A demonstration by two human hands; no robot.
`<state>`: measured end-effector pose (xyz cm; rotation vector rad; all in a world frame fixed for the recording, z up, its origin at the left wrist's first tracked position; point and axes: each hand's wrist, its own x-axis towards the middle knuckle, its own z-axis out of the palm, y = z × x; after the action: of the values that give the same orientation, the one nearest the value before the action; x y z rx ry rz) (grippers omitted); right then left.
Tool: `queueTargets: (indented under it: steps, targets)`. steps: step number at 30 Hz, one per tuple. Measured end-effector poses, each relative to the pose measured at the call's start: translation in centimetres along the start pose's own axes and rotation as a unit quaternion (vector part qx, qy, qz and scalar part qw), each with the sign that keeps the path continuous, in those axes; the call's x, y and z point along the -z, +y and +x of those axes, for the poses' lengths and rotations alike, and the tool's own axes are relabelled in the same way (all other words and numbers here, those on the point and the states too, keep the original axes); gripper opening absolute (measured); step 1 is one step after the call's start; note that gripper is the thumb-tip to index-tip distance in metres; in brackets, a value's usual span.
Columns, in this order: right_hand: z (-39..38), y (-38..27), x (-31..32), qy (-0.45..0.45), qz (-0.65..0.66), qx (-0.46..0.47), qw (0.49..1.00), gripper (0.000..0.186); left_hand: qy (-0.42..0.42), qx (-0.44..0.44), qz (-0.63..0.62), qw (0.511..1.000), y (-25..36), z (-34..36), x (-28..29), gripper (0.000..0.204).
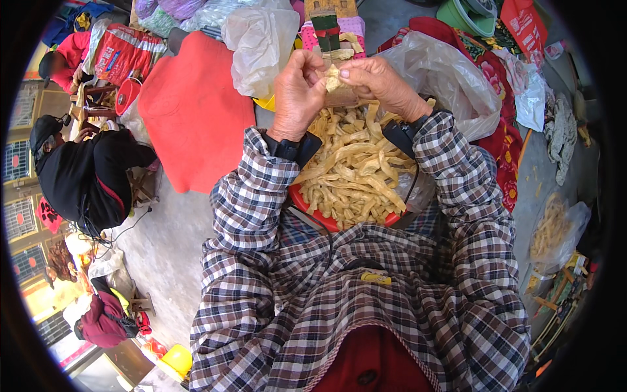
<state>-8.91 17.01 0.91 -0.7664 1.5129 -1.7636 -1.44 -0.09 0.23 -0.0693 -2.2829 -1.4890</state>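
Both my hands are raised in front of me, above the far side of a red basin. Between them is a crumpled, pale yellow piece that looks dried; its exact kind I cannot make out. The fingers of my left hand are curled and pinch its left side. My right hand grips the right side between thumb and forefinger. Below, long tan strips of similar colour are heaped in the basin on my lap. Dark bands circle both wrists.
Beyond my hands stands a wooden board with a dark green block on it. Clear plastic bags and a red cloth lie around. At the left, a person in black sits among others. A bag of strips rests at right.
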Motion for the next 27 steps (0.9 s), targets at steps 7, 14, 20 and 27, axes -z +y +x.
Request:
queueTargets:
  steps: [7,14,20,27]
  targets:
    - [0.4,0.6,-0.2,0.09,-0.171,0.065,0.979,0.033,-0.074,0.07,-0.075,0.992,0.0,-0.1,0.7,0.016]
    - [1.1,2.4,-0.7,0.137,-0.14,0.131,0.972,0.037,-0.105,0.104,0.089,0.985,0.5,-0.2,0.1,0.023]
    - [2.4,3.2,2.6,0.261,-0.029,0.09,0.961,0.035,-0.215,0.016,-0.119,0.969,2.5,-1.3,-0.3,0.028]
    - [1.8,2.8,2.5,0.297,-0.314,0.113,0.895,0.03,-0.074,0.008,-0.146,0.986,1.6,-0.6,-0.2,0.026]
